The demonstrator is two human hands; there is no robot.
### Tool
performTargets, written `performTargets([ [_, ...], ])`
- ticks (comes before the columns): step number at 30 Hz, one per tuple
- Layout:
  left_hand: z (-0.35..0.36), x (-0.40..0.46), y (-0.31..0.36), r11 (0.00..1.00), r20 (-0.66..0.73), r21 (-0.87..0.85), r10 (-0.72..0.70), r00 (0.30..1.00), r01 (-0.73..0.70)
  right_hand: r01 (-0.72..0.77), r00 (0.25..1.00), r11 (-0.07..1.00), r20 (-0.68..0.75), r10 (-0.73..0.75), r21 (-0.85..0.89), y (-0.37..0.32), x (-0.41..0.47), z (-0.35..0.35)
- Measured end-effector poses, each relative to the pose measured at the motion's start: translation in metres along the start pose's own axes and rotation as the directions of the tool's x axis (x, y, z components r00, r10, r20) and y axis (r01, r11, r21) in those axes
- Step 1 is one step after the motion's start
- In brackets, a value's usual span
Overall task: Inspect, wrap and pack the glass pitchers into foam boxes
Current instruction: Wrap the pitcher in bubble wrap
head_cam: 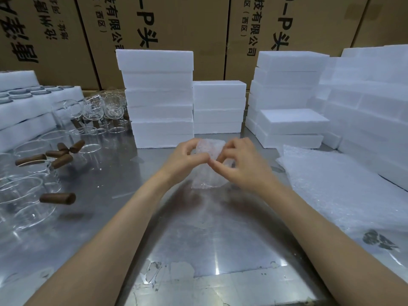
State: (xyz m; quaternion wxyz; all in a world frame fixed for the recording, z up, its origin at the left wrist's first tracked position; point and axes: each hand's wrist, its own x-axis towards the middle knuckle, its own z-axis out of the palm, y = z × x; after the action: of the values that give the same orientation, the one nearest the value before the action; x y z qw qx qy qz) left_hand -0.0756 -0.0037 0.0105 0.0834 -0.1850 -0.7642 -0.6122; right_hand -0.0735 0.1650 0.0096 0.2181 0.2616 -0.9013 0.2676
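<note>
Mostly unpacked: foam boxes (159,102) stacked at twelve o'clock, bare glass pitchers (26,195) crowding nine o'clock on the bench (198,239). Left hand (183,160) and right hand (238,164) pinch a bubble-wrapped bundle (208,166), probably a pitcher.

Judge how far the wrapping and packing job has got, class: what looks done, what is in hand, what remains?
Done: closed foam boxes stand stacked at the back, though their contents cannot be seen. In hand: the left hand and right hand both pinch a bubble-wrap bundle above the metal table. Left: many unwrapped glass pitchers wait on the left, with spare bubble wrap on the right.
</note>
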Motion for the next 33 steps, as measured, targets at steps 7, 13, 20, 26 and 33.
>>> performTargets([
  [7,-0.002,0.001,-0.003,0.973,0.036,0.222,0.063,0.997,-0.069,-0.020,1.000,0.982,0.014,0.018,0.190,0.010,-0.002,-0.006],
  [13,-0.001,0.000,0.003,0.880,0.131,0.432,0.155,0.979,-0.197,-0.041,0.998,0.983,0.051,0.033,0.178,0.005,0.001,-0.011],
  [20,0.005,-0.015,0.016,0.777,-0.071,0.521,0.452,0.889,-0.353,0.118,0.979,0.973,0.188,-0.080,-0.196,-0.001,0.003,-0.009],
  [26,0.008,-0.015,0.011,0.610,0.131,0.710,0.376,0.917,-0.352,0.131,0.972,0.968,0.217,-0.084,-0.213,-0.002,-0.001,-0.002],
  [33,0.012,-0.010,0.010,0.414,0.231,0.848,0.272,0.934,-0.330,0.072,0.997,0.997,-0.009,-0.072,-0.016,0.001,-0.002,-0.008],
])
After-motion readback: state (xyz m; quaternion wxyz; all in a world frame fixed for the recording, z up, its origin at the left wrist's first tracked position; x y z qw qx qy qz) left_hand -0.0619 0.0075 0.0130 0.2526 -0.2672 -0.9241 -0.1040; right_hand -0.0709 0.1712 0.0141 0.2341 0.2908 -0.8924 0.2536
